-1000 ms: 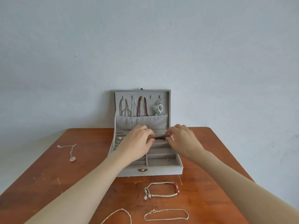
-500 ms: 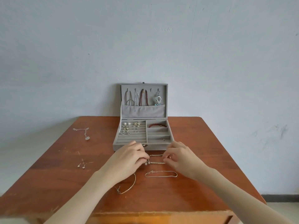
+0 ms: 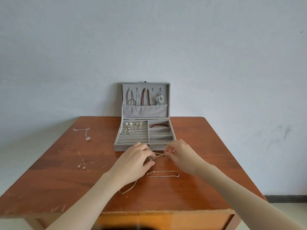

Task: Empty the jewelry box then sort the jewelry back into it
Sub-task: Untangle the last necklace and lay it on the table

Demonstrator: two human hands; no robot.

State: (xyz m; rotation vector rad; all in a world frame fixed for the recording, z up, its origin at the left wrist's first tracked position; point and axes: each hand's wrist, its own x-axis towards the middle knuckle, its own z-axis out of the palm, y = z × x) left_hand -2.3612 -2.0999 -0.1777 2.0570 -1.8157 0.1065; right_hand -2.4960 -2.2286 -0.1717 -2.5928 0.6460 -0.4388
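Note:
The grey jewelry box (image 3: pixel 132 147) stands open at the table's far middle, necklaces hanging in its lid (image 3: pixel 146 86). Earrings (image 3: pixel 131 128) sit in its left ring rows and a red bead bracelet (image 3: pixel 159 125) lies in the top right compartment. Just in front of the box, my left hand (image 3: pixel 136 159) and my right hand (image 3: pixel 181 155) each pinch an end of a silver bracelet (image 3: pixel 158 155) stretched between them. My left hand hides part of it.
A silver chain bracelet (image 3: pixel 162 173) lies right below my hands. Another chain (image 3: pixel 127 190) shows under my left forearm. A pendant necklace (image 3: pixel 84 133) and two small stud earrings (image 3: pixel 81 166) lie on the wooden table (image 3: pixel 49 180) at the left.
My hands left the red bead bracelet in the box's top right compartment, drew back to the table in front of the box and took hold of the silver bracelet. The view pulled back.

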